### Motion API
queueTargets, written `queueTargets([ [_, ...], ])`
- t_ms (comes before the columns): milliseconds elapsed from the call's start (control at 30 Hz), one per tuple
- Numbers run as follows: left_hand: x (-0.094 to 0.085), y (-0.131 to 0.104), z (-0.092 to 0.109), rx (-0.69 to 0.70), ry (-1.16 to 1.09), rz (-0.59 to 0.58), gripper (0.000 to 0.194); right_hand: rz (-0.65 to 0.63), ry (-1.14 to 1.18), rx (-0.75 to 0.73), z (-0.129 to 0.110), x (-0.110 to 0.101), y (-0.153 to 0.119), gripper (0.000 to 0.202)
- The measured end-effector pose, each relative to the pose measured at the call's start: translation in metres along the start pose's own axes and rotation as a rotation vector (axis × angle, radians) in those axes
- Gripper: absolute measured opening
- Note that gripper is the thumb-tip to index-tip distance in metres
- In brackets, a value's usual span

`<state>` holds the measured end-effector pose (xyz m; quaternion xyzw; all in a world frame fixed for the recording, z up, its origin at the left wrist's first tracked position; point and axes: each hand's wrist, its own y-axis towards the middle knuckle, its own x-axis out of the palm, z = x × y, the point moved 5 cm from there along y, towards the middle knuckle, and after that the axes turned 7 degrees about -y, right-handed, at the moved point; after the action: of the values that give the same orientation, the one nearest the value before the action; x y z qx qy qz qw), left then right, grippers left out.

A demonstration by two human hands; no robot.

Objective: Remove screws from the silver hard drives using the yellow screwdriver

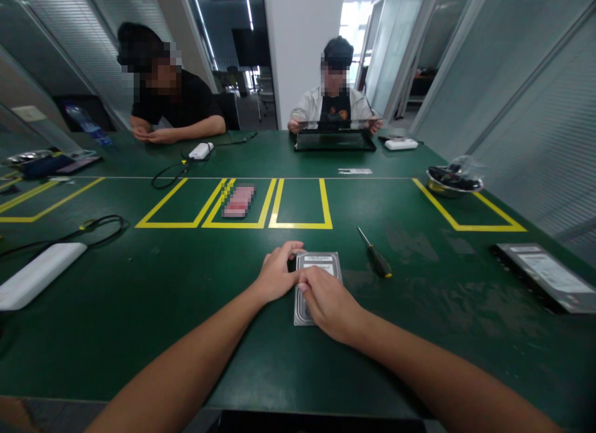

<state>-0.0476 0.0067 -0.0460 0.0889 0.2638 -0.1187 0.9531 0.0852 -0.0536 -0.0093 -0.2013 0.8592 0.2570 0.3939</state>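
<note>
A silver hard drive [329, 259] with a white label lies flat on the green table in front of me. My left hand [278, 273] rests at its left edge, thumb and fingers apart, the fingertips by its top left corner. Across the middle of the drive lies my right hand [328, 299], its fingers curled together over the label; anything between them is hidden. A screwdriver [378, 259] with a dark handle lies on the table to the right, its tip pointing away from me, touched by neither hand.
Yellow tape outlines [302, 225] mark the table beyond the drive, one around a pink item [239, 202]. A larger drive [547, 273] and a bowl [454, 181] are at right, a white power bank [44, 274] at left. Two people sit opposite; one holds a black frame [334, 148].
</note>
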Motion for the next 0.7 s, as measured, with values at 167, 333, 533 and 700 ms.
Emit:
queueTargets([
  [167,-0.001,0.0,0.0,0.006,-0.016,-0.003,0.058,0.011,0.048,0.019,0.004,-0.001,0.0,0.01],
  [333,-0.001,-0.002,0.003,0.032,0.027,0.008,0.057,0.049,0.128,0.074,0.01,-0.005,0.0,0.011],
  [533,-0.007,-0.006,0.01,0.12,0.032,0.186,0.031,0.124,0.254,0.178,0.021,-0.01,0.002,0.012],
  [700,-0.02,-0.016,0.029,0.235,0.071,0.344,0.016,0.144,0.384,0.256,0.032,-0.008,0.003,0.014],
])
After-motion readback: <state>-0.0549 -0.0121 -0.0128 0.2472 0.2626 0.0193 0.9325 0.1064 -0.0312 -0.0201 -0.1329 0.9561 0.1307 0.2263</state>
